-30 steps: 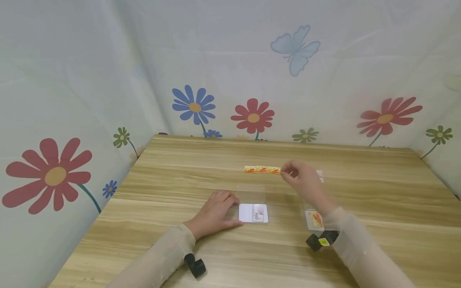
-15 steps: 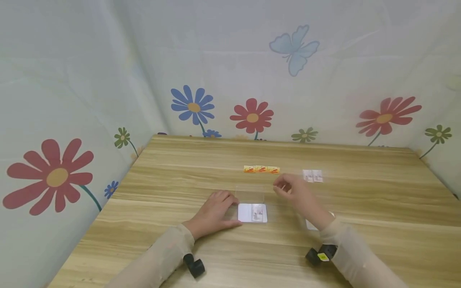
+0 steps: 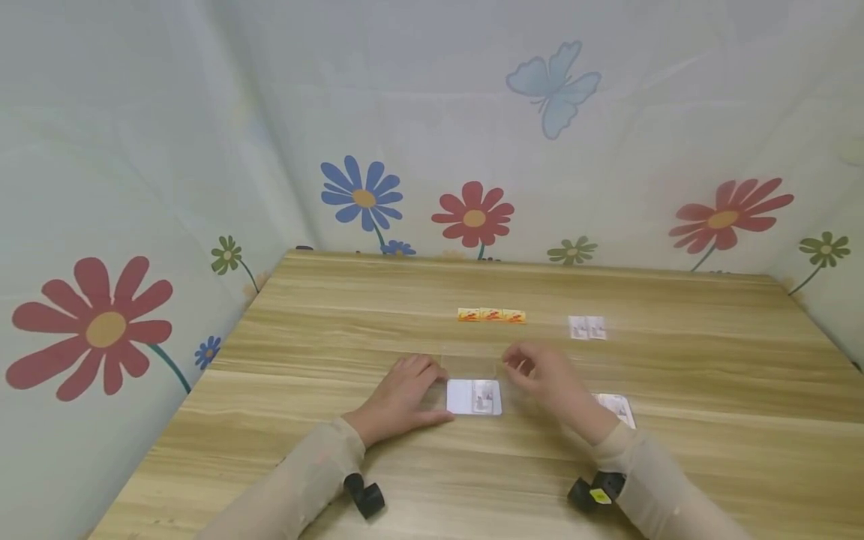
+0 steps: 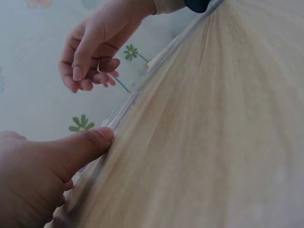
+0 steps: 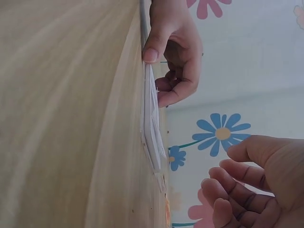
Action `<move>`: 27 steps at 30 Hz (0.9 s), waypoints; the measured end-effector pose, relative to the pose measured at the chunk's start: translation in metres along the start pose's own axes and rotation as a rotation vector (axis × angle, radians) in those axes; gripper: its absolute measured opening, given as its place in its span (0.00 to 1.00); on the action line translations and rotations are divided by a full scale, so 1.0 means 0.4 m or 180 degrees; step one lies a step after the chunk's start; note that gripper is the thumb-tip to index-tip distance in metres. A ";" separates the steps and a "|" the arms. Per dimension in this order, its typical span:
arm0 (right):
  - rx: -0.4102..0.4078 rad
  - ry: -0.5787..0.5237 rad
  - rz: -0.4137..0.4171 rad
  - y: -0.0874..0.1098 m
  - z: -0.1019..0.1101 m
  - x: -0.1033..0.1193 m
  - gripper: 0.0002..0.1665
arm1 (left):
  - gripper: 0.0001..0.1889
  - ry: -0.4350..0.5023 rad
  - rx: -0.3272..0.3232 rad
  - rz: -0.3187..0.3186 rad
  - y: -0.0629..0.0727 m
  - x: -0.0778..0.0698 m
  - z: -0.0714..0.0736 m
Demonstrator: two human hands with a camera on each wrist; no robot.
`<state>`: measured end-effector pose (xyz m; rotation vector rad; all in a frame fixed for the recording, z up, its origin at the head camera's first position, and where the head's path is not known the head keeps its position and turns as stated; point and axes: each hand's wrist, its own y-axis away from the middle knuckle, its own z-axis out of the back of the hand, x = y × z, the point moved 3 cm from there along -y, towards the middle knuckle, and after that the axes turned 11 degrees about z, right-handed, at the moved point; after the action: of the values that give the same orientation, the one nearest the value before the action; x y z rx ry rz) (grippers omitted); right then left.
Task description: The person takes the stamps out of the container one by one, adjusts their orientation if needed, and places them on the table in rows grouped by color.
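A small flat white case (image 3: 460,397) lies on the table with its clear lid (image 3: 468,365) folded back behind it. A white printed square piece (image 3: 484,397) sits in its right half. My left hand (image 3: 401,394) holds the case by its left end, thumb (image 4: 102,135) at the near corner and fingers at the far one. My right hand (image 3: 550,382) hovers just right of the lid, fingers loosely curled. In the right wrist view its thumb and fingertips are apart, with nothing showing between them.
Three yellow-and-red printed pieces (image 3: 491,315) lie in a row farther back. Two white printed pieces (image 3: 587,328) lie side by side to their right. Another white case (image 3: 616,409) is partly hidden behind the right wrist. Flowered curtains stand behind the table.
My right hand has drawn back from the end of the yellow row toward the case lid, uncovering the two white pieces. My left hand stays at the case.
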<state>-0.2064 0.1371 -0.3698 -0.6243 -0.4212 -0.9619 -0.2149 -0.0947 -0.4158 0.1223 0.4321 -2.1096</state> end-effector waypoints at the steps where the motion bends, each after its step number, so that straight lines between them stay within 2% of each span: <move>1: 0.0014 0.0016 0.0005 0.001 -0.003 0.001 0.07 | 0.28 -0.0003 -0.0001 -0.0004 0.000 0.001 -0.001; 17: 0.0152 -0.0019 0.0169 0.008 -0.045 0.005 0.10 | 0.27 0.0007 -0.0004 -0.0026 -0.001 0.005 -0.005; 27: 0.0245 0.0094 0.0039 0.008 -0.069 -0.006 0.10 | 0.27 0.0020 -0.0002 -0.0036 0.000 0.004 -0.002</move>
<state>-0.2031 0.1216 -0.3929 -0.5419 -0.4257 -0.9379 -0.2160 -0.0958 -0.4170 0.1263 0.4381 -2.1207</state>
